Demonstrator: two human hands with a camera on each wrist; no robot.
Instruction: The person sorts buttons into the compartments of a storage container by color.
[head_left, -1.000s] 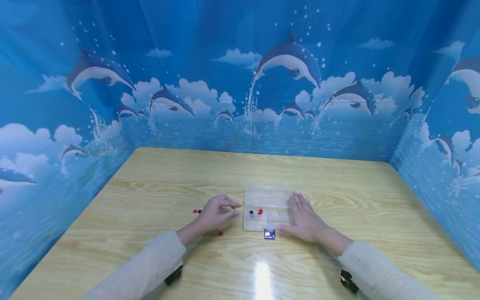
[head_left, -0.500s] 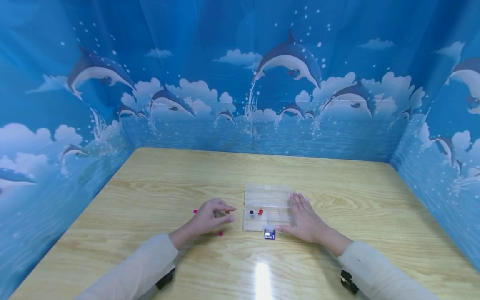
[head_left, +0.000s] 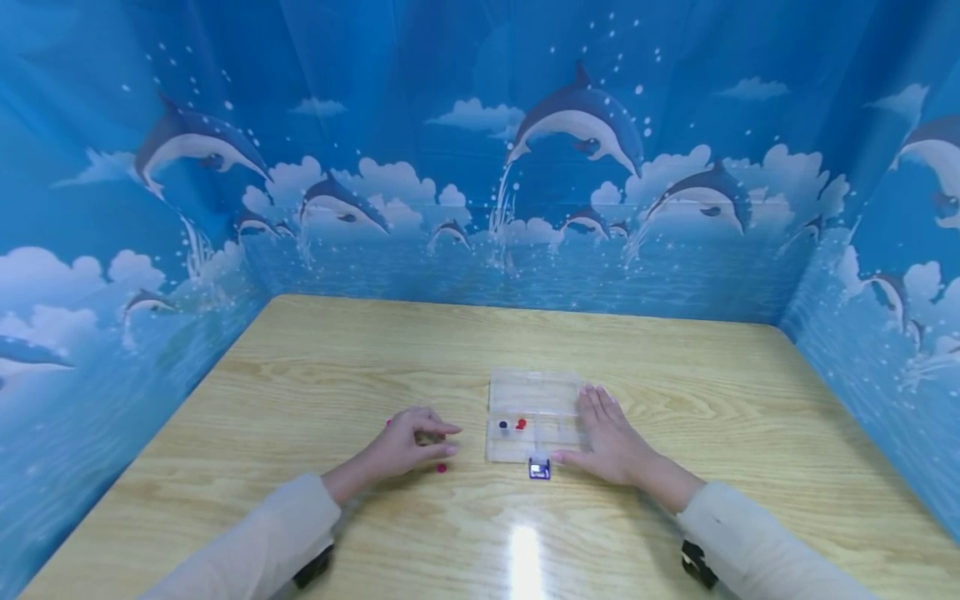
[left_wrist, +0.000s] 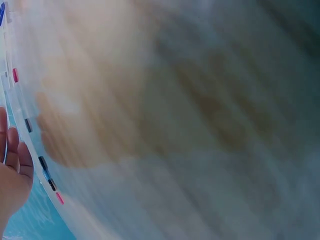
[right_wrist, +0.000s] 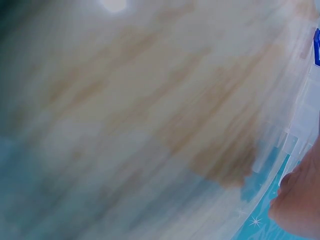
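Observation:
My left hand [head_left: 408,442] is held over the table left of a clear plastic compartment box [head_left: 498,454], thumb and forefinger apart with nothing seen between them. Small round pieces lie under and around it: a red piece [head_left: 442,468] by the thumb and, in the left wrist view, a pink piece [left_wrist: 60,198] in a loose row with black and blue ones. My right hand [head_left: 611,437] rests flat at the box's right side, fingers straight. Inside the box's left part are a dark piece [head_left: 503,425] and red pieces [head_left: 521,424]. Its clear lid [head_left: 534,392] lies folded back.
A blue square object [head_left: 539,468] sits against the box's front edge. The wooden table [head_left: 675,367] is bordered by a blue dolphin-print curtain [head_left: 450,250] at the back and sides. Light reflects off the tabletop near the front.
My left hand has drawn back from the box, leftward and slightly toward me, over the small pieces. My right hand and the box have stayed put.

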